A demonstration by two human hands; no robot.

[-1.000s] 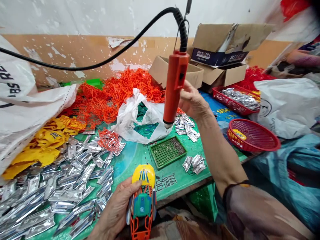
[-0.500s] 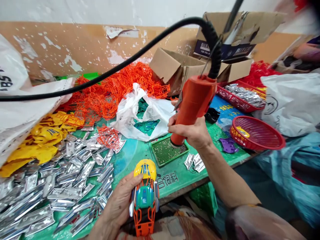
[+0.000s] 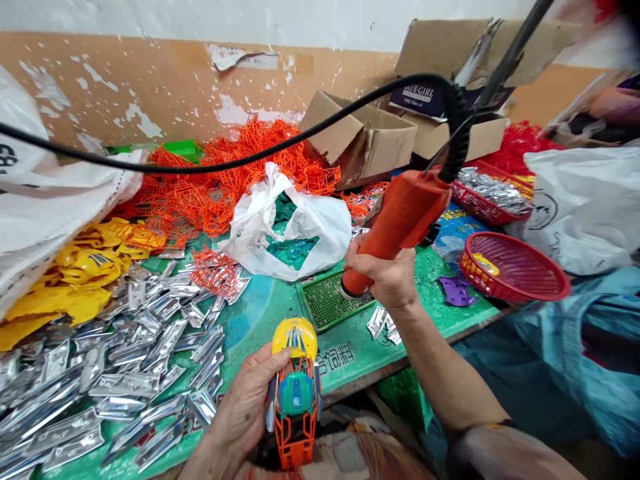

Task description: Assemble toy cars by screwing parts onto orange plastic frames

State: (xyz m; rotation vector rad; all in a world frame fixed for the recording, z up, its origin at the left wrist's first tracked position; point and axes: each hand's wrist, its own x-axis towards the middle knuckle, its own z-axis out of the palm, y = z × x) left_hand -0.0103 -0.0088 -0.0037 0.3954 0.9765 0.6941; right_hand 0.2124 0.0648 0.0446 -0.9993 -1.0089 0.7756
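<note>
Grip: right hand (image 3: 397,277) clamped round the red power screwdriver (image 3: 403,217), whose body leans, apparently to aim its lower end.
Second grip: left hand (image 3: 247,397) closed on the toy car (image 3: 296,399), thumb on its yellow front, presumably to keep the layered parts together.
Car position: at the near edge of the table (image 3: 257,303), top facing up, yellow end toward the tray.
Green tray (image 3: 320,308): beneath the screwdriver's lower end, likely placed for easy reach; whether they touch cannot be told.
Black cord (image 3: 240,161): arched overhead, probably to clear both hands.
Silver parts (image 3: 133,380): spread leftward, seemingly for ready picking.
</note>
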